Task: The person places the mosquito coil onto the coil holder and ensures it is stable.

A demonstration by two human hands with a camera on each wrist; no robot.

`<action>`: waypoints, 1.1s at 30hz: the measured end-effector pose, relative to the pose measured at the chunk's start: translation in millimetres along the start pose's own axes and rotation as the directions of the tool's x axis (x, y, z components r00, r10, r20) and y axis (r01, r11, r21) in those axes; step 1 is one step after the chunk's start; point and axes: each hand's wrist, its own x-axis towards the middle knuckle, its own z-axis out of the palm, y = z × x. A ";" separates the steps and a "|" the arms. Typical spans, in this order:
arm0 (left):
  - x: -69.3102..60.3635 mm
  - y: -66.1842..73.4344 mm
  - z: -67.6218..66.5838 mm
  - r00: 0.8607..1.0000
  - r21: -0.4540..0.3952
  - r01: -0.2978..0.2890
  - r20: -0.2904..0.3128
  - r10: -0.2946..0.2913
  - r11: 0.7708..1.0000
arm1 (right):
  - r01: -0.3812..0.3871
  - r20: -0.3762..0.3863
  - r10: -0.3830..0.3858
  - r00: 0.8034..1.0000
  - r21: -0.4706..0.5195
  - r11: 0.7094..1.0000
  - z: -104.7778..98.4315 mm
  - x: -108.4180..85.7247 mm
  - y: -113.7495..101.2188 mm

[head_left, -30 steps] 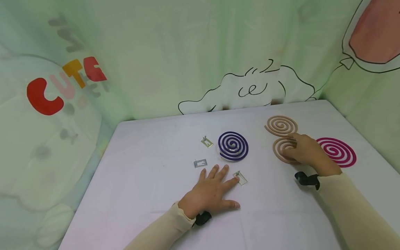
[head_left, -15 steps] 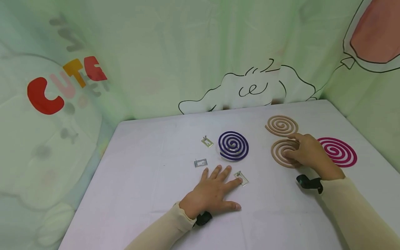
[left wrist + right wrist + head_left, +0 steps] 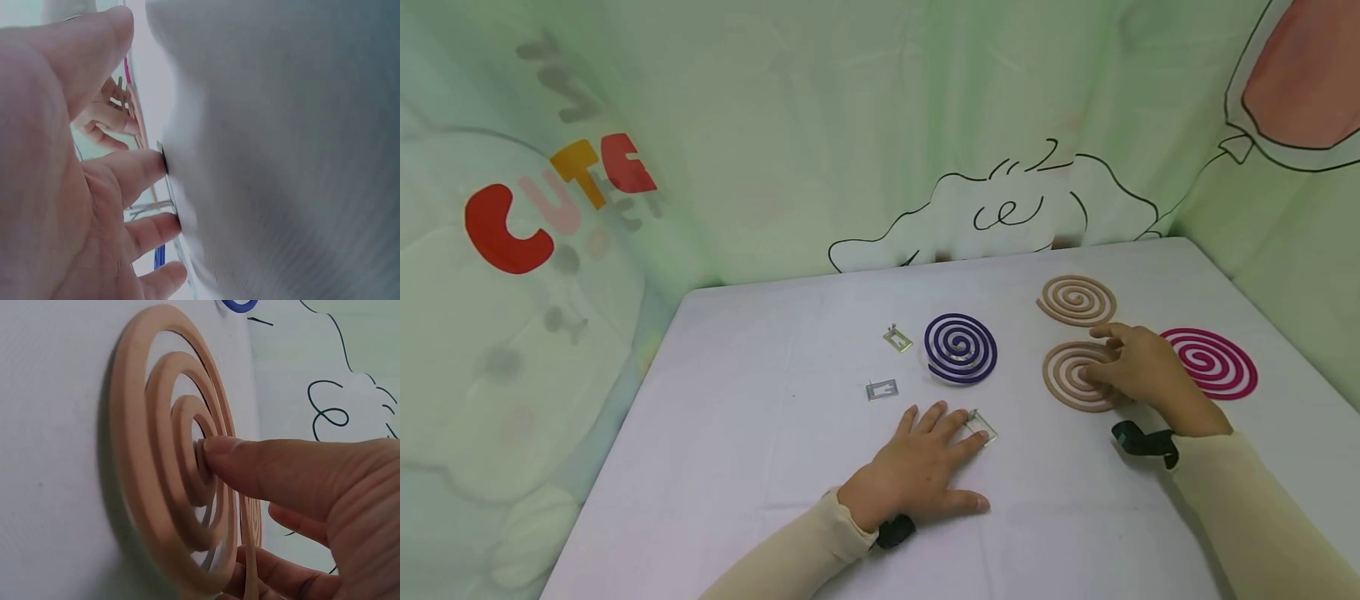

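Observation:
Palm down and fingers spread, the left hand (image 3: 917,471) rests on the table, two of its fingertips touching a small metal stand (image 3: 988,431). In the left wrist view the thin prong (image 3: 150,205) of that stand rises between two fingers. The right hand (image 3: 1150,373) pinches the nearer tan coil (image 3: 1047,375) by its right part. Seen from the right wrist, the thumb (image 3: 275,465) presses at the centre of the coil (image 3: 128,425), with other fingers at its far edge, partly hidden.
Another tan coil (image 3: 1052,312) lies just behind, and a magenta coil (image 3: 1247,375) lies to the right of the right hand. A dark blue coil (image 3: 992,350) is at the middle, with a gold-coloured stand (image 3: 897,339) and a grey stand (image 3: 882,390) left of it.
The nearer tan coil has slid a little toward the person and left, away from the other tan coil. The left hand has shifted slightly right, bringing a second fingertip onto the stand.

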 end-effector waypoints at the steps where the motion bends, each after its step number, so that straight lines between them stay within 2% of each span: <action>1: -0.3 1.2 -0.2 1.000 0.013 0.003 -0.009 -0.002 1.000 | -0.002 0.002 0.002 1.000 -0.001 1.000 0.3 -0.6 0.2; 7: -1.6 7.8 -2.2 0.999 0.058 -0.005 -0.044 0.007 0.998 | -0.022 0.019 0.022 1.000 0.040 0.999 3.1 -5.9 -1.1; 11: -1.6 6.2 -1.9 0.998 0.042 -0.033 -0.052 0.035 0.999 | -0.037 0.027 0.035 0.999 0.091 0.995 5.9 -9.7 -3.5; 17: -1.6 -9.0 -3.0 0.997 -0.059 -0.074 -0.004 0.074 0.996 | -0.039 0.010 0.038 0.999 0.076 0.996 8.1 -12.7 -2.5; 22: -2.7 -19.9 -4.6 0.993 -0.079 -0.108 0.034 0.111 0.991 | -0.032 -0.008 0.032 0.999 0.067 0.997 8.7 -13.8 -0.2; 29: -4.1 -20.3 -5.3 0.989 -0.053 -0.136 0.059 0.139 0.989 | -0.016 -0.013 0.018 1.000 0.135 0.991 9.1 -16.2 -2.4; 33: -3.4 -17.1 -3.7 0.990 -0.032 -0.136 0.040 0.137 0.990 | -0.030 0.013 0.029 1.000 0.168 0.985 10.2 -17.5 -3.2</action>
